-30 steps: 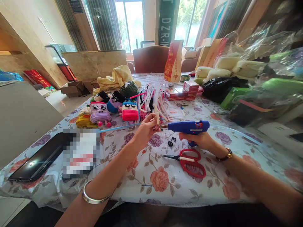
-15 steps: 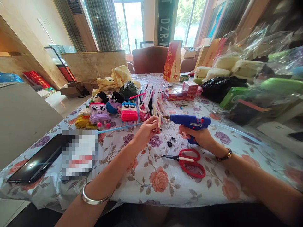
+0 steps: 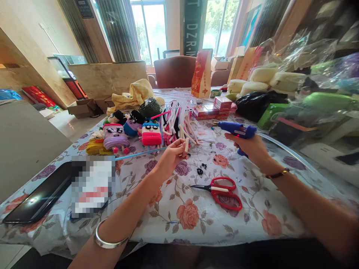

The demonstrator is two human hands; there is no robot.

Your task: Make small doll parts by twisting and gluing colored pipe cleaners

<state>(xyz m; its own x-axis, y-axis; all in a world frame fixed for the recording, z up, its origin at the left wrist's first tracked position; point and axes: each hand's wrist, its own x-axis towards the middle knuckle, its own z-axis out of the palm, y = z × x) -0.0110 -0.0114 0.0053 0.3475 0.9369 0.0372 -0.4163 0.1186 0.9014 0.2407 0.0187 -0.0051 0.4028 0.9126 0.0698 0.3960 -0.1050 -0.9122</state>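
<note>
Pinched in the fingers of my left hand (image 3: 174, 154) is a short cream stick-like piece (image 3: 187, 145), held upright over the table. My right hand (image 3: 251, 148) is wrapped round the handle of a blue glue gun (image 3: 237, 129), its nozzle pointing left and clear of the piece. Below the hands lie red-handled scissors (image 3: 224, 190) with a short cream strip (image 3: 219, 189) across their handles. Small black curled bits (image 3: 200, 171) lie just left of centre between the hands. A bundle of fuzzy craft stems (image 3: 178, 125) rests beyond my left hand.
Left of the stems sit several small yarn dolls (image 3: 151, 133). A dark tablet-like device (image 3: 39, 194) lies at the left edge, with a blurred packet beside it. Red boxes (image 3: 223, 103), a red paper bag (image 3: 201, 74) and plastic-wrapped yarn rolls (image 3: 262, 74) stand toward the back and right.
My right hand has drawn the glue gun to the right and up, away from the cream piece. The left hand stays nearly in place, still holding it.
</note>
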